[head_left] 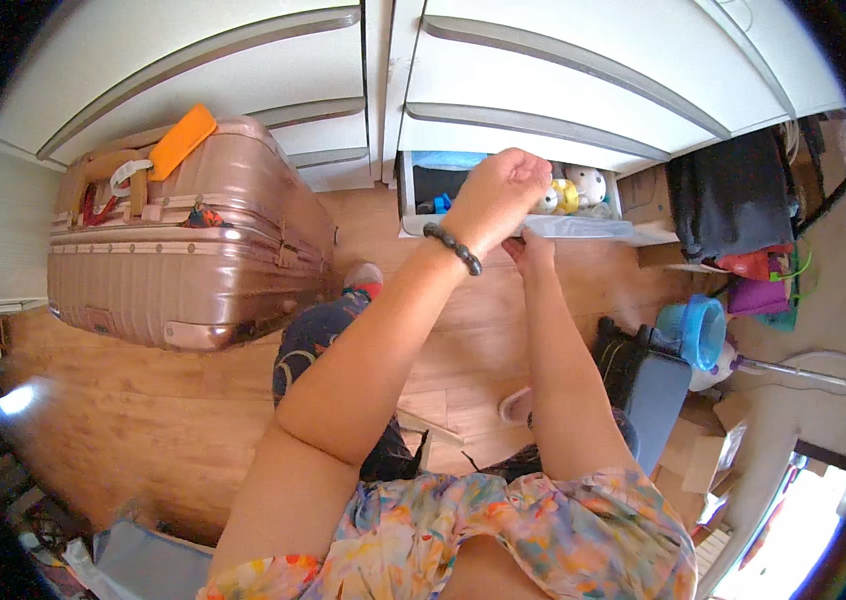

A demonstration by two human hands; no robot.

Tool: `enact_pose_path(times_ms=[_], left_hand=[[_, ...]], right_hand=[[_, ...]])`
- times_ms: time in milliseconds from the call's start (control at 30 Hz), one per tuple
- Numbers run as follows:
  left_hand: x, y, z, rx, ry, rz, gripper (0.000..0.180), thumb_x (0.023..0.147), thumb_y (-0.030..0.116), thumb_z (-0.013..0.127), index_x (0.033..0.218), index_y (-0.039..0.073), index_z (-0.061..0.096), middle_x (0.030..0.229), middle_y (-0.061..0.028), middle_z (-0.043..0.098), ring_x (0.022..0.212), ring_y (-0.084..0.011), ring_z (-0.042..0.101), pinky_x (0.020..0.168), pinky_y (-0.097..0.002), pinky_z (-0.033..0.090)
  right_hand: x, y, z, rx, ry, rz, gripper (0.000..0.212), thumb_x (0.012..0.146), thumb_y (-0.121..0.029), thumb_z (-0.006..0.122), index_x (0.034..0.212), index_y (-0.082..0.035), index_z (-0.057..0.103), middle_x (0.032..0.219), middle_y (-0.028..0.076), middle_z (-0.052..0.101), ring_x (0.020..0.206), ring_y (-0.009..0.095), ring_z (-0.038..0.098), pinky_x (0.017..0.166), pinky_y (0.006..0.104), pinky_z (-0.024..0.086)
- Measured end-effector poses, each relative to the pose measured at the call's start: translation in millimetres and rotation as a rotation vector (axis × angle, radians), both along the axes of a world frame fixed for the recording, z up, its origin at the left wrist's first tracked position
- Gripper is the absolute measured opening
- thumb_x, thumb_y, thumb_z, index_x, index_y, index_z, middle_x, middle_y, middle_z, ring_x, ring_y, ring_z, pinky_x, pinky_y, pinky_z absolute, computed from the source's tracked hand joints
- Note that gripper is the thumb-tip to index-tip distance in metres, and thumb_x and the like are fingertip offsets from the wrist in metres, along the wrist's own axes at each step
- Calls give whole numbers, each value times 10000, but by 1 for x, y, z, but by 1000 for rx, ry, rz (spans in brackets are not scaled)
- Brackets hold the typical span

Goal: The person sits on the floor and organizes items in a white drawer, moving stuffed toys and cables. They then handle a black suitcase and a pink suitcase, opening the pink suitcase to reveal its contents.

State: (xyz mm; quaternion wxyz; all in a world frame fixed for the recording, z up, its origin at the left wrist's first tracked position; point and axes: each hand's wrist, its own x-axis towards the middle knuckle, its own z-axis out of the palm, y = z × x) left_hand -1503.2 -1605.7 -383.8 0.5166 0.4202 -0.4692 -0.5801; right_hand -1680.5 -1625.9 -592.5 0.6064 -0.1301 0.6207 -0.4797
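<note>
White drawer [583, 229], pulled out at btm of cabinet [533, 75]. L hand [515, 187] above drawer, fingers curled in; can't tell if holding anything. Dark bead bracelet [451, 247] on that wrist. R hand [535, 250] at drawer's front edge; can't tell if gripping or just near. Inside drawer, R side: plush toys [591, 186], white + yellow; L side: blue item [443, 160], partly hidden. L of drawer: pink suitcase [193, 270] w/ orange tag [183, 142]. R of drawer: dark cloth [728, 205]; nearer, blue basket [710, 332].

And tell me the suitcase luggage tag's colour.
The luggage tag is orange, clearest in the head view.
</note>
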Motion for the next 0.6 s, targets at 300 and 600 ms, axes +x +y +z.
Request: enact_pose_path(times_ms=[300, 600], left_hand=[[-13, 12, 6, -70, -198, -99, 278, 821, 246, 583, 923, -12, 605, 879, -147, 647, 837, -245, 619, 739, -317, 479], [22, -12, 9, -84, 48, 171, 239, 838, 228, 577, 918, 9, 627, 842, -73, 656, 762, -150, 603, 699, -272, 477]], right_hand=[[-5, -63, -6, -240, -225, 100, 352, 894, -148, 454, 1219, -27, 395, 1068, 160, 531, 860, 269, 581, 709, 371, 516], [2, -58, -4, -95, -145, 253, 486, 919, -187, 434, 1342, -24, 259, 1302, 180, 409, 1129, 330, 469, 893, 410, 431]])
